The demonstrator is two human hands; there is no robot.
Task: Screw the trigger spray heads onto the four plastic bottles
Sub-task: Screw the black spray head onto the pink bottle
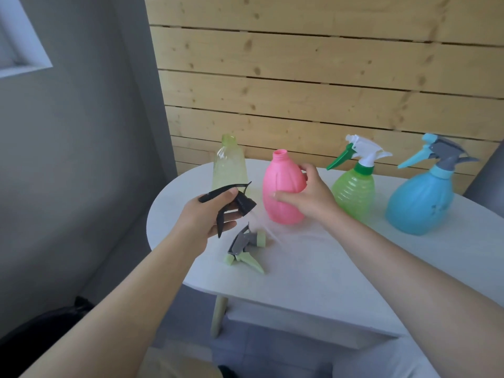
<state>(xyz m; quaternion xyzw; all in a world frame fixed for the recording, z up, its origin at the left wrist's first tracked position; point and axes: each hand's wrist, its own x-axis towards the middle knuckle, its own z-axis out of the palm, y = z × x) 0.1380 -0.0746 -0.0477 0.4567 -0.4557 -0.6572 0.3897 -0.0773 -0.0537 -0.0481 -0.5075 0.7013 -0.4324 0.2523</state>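
Head view: left hand (210, 214) fingers grip black spray head (231, 203), collar seemingly rightward; right hand (305, 195) clasps upright pink bottle (283, 186).

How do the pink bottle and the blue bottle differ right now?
The pink bottle has a bare, open neck; the blue bottle carries a trigger spray head. The right hand holds the pink one; the blue one stands untouched. Both stand upright on the white table.

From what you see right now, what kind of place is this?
Probably a room in a home rather than a workshop: a small white table on light wooden legs stands against a pine plank wall, beside a grey wall with a window corner. Only household spray bottles stand on it.
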